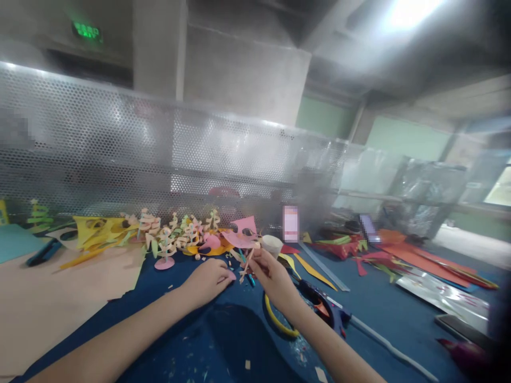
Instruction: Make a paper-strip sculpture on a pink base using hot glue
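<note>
My left hand (208, 281) rests low over the blue tabletop, its fingers closed at the edge of a small pink paper piece (231, 275). Just to its right, my right hand (268, 271) is raised a little and pinches a thin stick with pale pink paper (246, 264) on it, tilted downward. A teal pen (250, 280) lies behind and below that stick, partly hidden. Beyond the hands are several curled-paper decorations, one of them upright on a pink round base (164, 264).
A white cup (272, 246), a ruler (325, 267) and a glue gun (319, 298) lie to the right, with a yellow tape ring (279, 319) under my right forearm. Large cream paper (72, 303) covers the left. Red paper sheets (423, 260) and a silver packet (443, 298) are farther right.
</note>
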`<state>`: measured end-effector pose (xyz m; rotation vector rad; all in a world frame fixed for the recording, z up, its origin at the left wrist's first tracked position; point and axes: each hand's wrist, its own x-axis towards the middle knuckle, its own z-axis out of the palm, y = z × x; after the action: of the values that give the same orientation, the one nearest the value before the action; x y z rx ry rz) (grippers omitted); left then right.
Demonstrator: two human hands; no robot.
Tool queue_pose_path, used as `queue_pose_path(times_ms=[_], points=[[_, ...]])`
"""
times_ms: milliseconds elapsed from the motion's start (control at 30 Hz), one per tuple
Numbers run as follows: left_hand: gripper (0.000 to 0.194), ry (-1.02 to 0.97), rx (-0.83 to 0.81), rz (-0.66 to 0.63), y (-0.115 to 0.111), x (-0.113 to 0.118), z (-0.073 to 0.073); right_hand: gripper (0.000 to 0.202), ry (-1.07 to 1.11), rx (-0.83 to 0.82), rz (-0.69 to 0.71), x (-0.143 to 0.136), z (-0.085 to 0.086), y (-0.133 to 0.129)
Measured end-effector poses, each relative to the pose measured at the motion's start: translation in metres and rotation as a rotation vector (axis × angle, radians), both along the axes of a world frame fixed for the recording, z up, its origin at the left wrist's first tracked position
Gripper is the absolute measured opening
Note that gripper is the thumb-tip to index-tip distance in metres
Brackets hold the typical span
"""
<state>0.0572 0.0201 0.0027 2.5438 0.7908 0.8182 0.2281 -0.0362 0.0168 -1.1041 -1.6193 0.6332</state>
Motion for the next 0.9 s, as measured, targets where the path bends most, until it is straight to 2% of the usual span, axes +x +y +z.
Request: queue_pose_path(times_ms=[100, 167, 233, 333, 400, 467, 600, 667, 767, 900], points=[[0.025, 0.072, 0.121, -0.021, -0.013, -0.012, 0.006, 0.021, 0.014, 0.004, -0.013, -0.001, 0.003, -0.003], [0.027, 0.189, 0.311, -0.065, -0.024, -0.022, 0.008, 0.021, 0.036, -0.005, 0.001, -0.003, 0.003, -0.005], [0.027, 0.296, 0.524, -0.124, -0.037, -0.032, 0.005, 0.021, 0.059, -0.023, 0.037, -0.008, 0.003, -0.008], [0.024, 0.379, 0.615, -0.204, -0.059, -0.045, -0.002, 0.018, 0.045, -0.071, 0.134, -0.019, 0.0, -0.018], [0.021, 0.395, 0.555, -0.223, -0.072, -0.051, -0.004, 0.016, 0.007, -0.105, 0.204, -0.026, -0.002, -0.025], [0.018, 0.333, 0.404, -0.206, -0.08, -0.056, -0.002, 0.015, -0.004, -0.127, 0.26, -0.033, -0.003, -0.031], [0.012, 0.019, 0.026, 0.03, -0.081, -0.059, 0.007, 0.013, -0.051, -0.107, 0.291, -0.04, -0.003, -0.039], [0.009, -0.11, -0.181, 0.097, -0.076, -0.057, 0.009, 0.011, -0.146, -0.066, 0.265, -0.041, -0.003, -0.041], [0.02, -0.218, -0.434, 0.04, -0.068, -0.051, 0.007, 0.009, -0.249, -0.028, 0.235, -0.042, -0.004, -0.042], [0.025, -0.252, -0.549, 0.024, -0.065, -0.043, -0.001, 0.009, -0.293, -0.015, 0.217, -0.044, -0.006, -0.043]])
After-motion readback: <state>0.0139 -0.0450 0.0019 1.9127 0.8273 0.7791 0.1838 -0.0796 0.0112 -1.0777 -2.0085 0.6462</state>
